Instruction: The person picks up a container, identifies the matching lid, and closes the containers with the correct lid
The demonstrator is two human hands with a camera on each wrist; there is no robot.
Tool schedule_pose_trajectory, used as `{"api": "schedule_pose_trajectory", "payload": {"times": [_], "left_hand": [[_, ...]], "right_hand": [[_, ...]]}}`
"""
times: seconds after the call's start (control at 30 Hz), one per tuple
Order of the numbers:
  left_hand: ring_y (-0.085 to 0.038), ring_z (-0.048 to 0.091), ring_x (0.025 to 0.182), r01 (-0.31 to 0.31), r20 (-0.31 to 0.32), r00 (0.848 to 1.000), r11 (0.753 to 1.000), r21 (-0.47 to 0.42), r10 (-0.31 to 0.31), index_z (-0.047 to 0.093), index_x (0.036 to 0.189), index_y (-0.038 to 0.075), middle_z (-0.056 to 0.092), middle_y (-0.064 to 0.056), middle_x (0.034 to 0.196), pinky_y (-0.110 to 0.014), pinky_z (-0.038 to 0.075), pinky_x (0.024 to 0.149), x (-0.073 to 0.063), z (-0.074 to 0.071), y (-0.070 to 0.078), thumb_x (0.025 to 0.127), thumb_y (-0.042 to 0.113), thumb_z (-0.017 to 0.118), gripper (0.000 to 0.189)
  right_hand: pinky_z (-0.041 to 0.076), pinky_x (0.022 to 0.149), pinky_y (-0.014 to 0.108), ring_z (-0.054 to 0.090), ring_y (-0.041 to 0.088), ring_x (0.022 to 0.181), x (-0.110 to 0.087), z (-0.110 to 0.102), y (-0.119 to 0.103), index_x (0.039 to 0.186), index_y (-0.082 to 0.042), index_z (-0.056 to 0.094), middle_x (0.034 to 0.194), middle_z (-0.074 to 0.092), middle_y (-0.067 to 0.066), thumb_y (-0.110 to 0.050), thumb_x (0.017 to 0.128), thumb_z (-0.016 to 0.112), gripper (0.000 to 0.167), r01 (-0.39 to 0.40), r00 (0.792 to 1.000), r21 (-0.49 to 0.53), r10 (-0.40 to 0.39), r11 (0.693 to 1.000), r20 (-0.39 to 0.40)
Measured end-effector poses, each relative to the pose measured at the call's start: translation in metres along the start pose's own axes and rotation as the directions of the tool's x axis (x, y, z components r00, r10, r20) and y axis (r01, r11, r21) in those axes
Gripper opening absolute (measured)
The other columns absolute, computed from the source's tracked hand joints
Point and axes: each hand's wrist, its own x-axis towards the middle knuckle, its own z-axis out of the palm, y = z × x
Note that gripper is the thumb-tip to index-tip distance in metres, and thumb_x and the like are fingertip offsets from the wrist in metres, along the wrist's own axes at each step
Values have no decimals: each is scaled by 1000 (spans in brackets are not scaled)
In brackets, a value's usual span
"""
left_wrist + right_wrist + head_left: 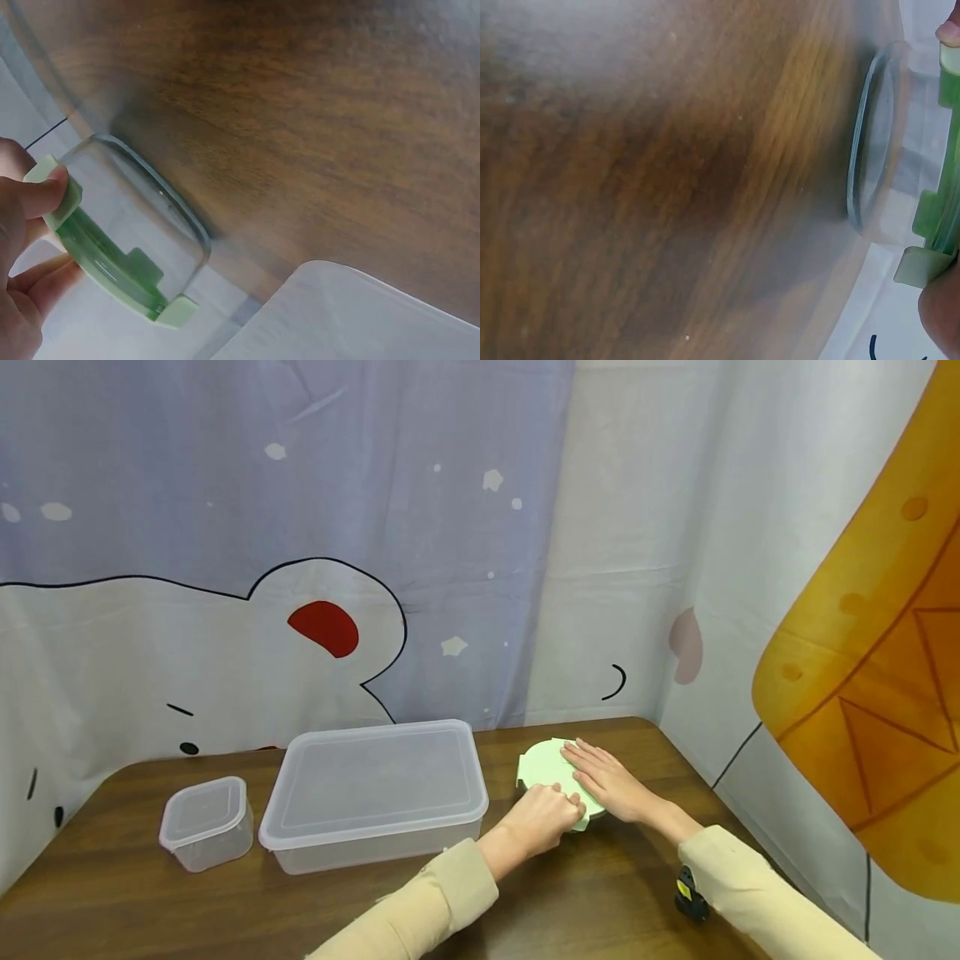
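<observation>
A round glass food container with a pale green lid stands at the right side of the table. My left hand is at the lid's near edge, fingers curled. In the left wrist view its thumb presses on a green side latch, which it pinches against the fingers. My right hand lies flat on top of the lid, fingers straight and pointing away to the left. The right wrist view shows the container's glass wall and another latch sticking outward. What is inside cannot be made out.
A large clear rectangular plastic box with its lid on stands left of the glass container. Farther left is a small square lidded box. A printed curtain hangs behind and right of the brown wooden table.
</observation>
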Motion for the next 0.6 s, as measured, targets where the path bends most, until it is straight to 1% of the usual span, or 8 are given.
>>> {"api": "schedule_pose_trajectory", "payload": {"times": [0.1,0.23,0.4,0.5,0.6], "left_hand": [[-8,66,79,15,15,1000,1000,-3,-15,70,111,27,72,13,105,-21,54,58,1,2,-1,76,22,78,37],[-9,67,86,29,45,999,1000,0,-29,68,116,27,70,12,114,-20,55,60,-1,1,-1,77,22,78,40],[-12,67,99,61,78,995,998,4,-61,68,118,25,67,10,121,-20,57,66,-2,-1,1,76,25,80,43],[-17,65,110,91,107,990,995,-30,-87,65,123,23,65,8,127,-22,57,77,-3,-3,2,76,28,80,49],[-21,57,124,122,159,981,990,-69,-110,57,133,19,58,6,137,-24,51,96,-5,-3,6,80,32,75,57]], "right_hand": [[16,115,61,25,42,143,3,1,4,145,-2,39,152,36,18,-18,103,38,45,-2,1000,7,2,1000,2],[15,116,61,24,41,144,6,3,6,145,-3,39,152,36,18,-19,104,37,44,-8,1000,18,8,1000,6],[18,114,62,27,42,142,11,5,7,142,0,43,150,39,20,-15,103,37,42,5,1000,16,-5,1000,-29],[19,114,62,29,43,141,12,4,8,141,1,45,148,42,21,-13,103,38,41,11,999,15,-10,1000,-52],[19,114,61,30,42,141,13,4,10,139,0,48,147,43,20,-12,102,39,40,-5,997,41,8,999,-71]]}}
